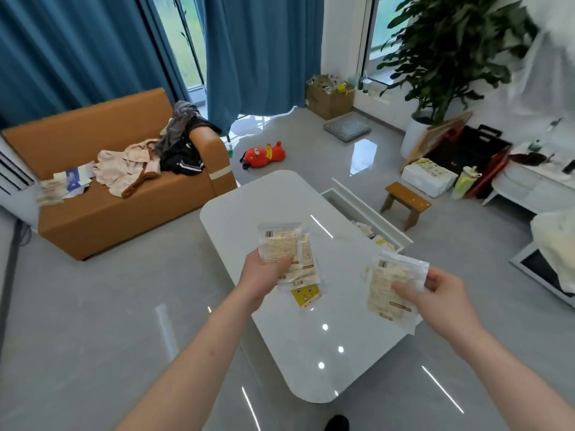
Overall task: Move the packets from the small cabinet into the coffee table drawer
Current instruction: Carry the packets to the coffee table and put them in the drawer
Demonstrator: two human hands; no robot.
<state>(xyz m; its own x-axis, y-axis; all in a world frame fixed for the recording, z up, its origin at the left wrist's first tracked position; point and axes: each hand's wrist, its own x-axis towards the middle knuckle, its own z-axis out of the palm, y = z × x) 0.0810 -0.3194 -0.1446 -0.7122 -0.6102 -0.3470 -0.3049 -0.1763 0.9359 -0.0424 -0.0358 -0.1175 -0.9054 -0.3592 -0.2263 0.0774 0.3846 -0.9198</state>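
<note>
As hands [264, 272] grip packets [278, 245], long axes upright, drawer [370, 209] open

head cam | faces forward-down over coffee table [249, 206] | close | far corners seemingly blurred

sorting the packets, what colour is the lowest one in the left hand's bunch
Yellow, with small dark marks; the lowest packet shows best in the head view.
</note>
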